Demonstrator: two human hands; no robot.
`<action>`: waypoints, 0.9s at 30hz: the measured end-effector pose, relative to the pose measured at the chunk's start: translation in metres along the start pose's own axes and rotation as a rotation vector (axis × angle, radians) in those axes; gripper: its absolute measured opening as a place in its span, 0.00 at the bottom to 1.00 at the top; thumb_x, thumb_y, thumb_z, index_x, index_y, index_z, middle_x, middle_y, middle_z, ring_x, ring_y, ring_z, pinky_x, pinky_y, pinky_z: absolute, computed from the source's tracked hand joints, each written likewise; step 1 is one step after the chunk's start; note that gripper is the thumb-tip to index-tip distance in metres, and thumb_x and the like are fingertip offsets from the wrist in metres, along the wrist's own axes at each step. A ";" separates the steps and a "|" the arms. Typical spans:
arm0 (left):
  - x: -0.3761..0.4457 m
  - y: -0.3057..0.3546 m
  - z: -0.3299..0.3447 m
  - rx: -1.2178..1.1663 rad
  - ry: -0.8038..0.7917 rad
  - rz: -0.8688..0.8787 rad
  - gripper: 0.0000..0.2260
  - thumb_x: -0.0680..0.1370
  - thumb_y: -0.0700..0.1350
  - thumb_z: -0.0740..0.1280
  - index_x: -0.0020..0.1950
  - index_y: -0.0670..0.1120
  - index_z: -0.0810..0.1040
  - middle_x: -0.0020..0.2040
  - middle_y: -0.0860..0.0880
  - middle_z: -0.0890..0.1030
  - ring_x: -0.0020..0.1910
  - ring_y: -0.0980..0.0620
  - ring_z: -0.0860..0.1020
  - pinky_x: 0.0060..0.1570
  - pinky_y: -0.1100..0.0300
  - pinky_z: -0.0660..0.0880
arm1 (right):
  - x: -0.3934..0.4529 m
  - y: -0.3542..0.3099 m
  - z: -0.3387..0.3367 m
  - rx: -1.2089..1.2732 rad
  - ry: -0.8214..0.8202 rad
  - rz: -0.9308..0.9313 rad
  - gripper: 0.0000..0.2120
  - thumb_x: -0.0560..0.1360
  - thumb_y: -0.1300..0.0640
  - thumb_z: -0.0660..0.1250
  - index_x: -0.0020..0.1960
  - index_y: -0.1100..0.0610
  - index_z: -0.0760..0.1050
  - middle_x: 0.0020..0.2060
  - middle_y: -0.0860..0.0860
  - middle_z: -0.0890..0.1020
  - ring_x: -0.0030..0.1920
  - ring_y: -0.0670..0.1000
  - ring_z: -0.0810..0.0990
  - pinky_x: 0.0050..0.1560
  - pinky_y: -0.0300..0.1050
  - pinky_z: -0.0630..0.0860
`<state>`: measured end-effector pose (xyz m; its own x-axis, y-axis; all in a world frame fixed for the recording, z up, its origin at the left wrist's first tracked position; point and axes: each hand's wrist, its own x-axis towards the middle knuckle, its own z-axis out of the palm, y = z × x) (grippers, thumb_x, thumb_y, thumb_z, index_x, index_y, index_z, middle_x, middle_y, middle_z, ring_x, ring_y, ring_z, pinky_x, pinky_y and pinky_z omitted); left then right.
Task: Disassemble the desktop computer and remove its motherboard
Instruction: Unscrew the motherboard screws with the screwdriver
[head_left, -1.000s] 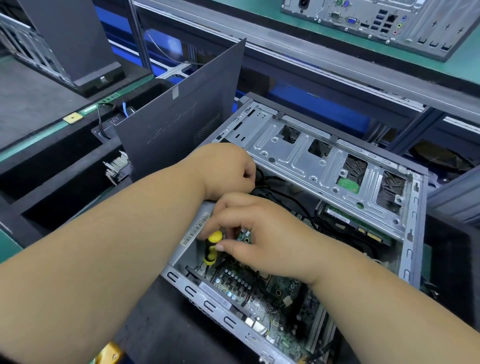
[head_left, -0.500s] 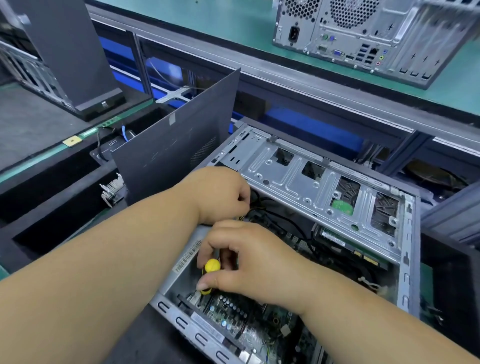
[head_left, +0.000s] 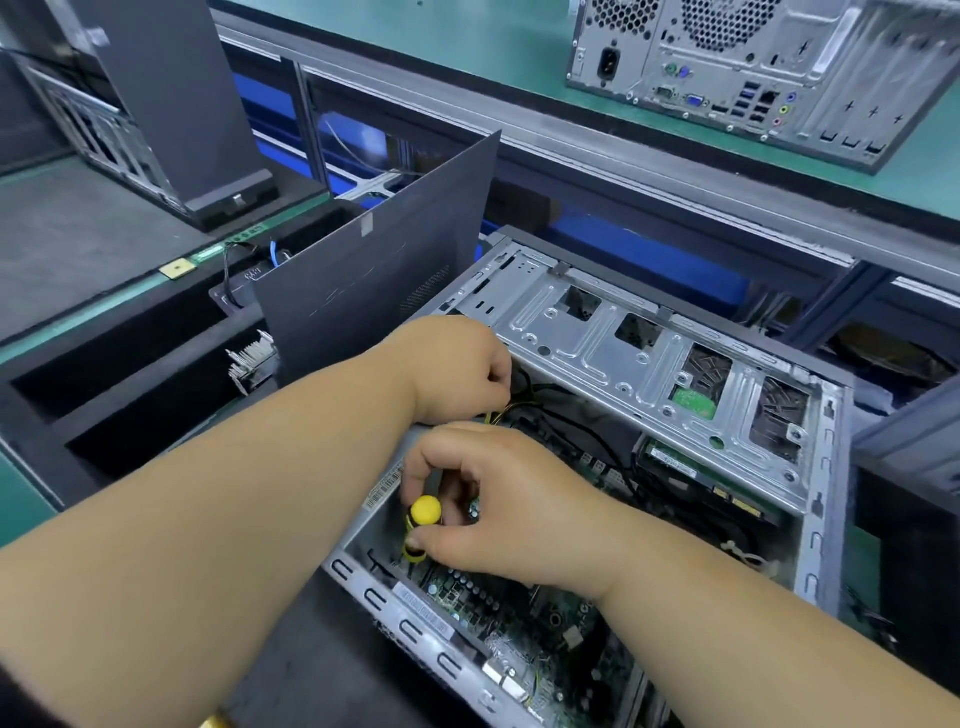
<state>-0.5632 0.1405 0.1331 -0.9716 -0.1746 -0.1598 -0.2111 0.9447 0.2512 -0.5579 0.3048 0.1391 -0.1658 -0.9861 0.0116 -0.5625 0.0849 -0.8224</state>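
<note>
An open desktop computer case lies on its side in front of me. Its green motherboard shows at the bottom, under a silver drive cage. My right hand is shut on a yellow-and-black screwdriver, held upright over the board's near left corner. My left hand is closed among black and yellow cables just under the cage's left end; what its fingers hold is hidden.
The grey side panel stands upright left of the case. Another computer sits on the green conveyor at the back right. A dark stand rises at the far left, with black foam bins below it.
The view has tilted up, so the case sits lower in the frame. My right hand with the screwdriver has shifted slightly within the case's left corner. My left hand stays at the cables.
</note>
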 end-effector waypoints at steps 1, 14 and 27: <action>0.000 0.000 0.000 -0.003 -0.002 -0.003 0.07 0.70 0.53 0.63 0.38 0.57 0.81 0.34 0.57 0.80 0.36 0.57 0.77 0.39 0.54 0.78 | 0.000 0.000 -0.001 0.011 0.009 -0.002 0.10 0.68 0.63 0.76 0.44 0.54 0.77 0.42 0.45 0.76 0.34 0.48 0.77 0.42 0.50 0.77; 0.001 0.000 0.001 0.002 -0.001 0.000 0.07 0.69 0.52 0.63 0.37 0.55 0.80 0.35 0.56 0.80 0.37 0.56 0.77 0.40 0.54 0.78 | 0.001 0.001 -0.001 0.004 0.006 0.054 0.10 0.70 0.56 0.76 0.47 0.51 0.77 0.44 0.44 0.78 0.36 0.46 0.76 0.38 0.38 0.73; -0.001 0.002 0.000 0.018 0.005 -0.003 0.08 0.69 0.51 0.62 0.39 0.54 0.81 0.35 0.54 0.81 0.37 0.53 0.78 0.39 0.53 0.79 | -0.001 -0.002 -0.003 0.003 0.011 0.027 0.10 0.68 0.66 0.71 0.46 0.54 0.80 0.44 0.44 0.76 0.37 0.47 0.77 0.44 0.46 0.76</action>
<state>-0.5624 0.1423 0.1341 -0.9715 -0.1788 -0.1555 -0.2120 0.9489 0.2336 -0.5584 0.3064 0.1425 -0.1897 -0.9818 -0.0041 -0.5554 0.1107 -0.8242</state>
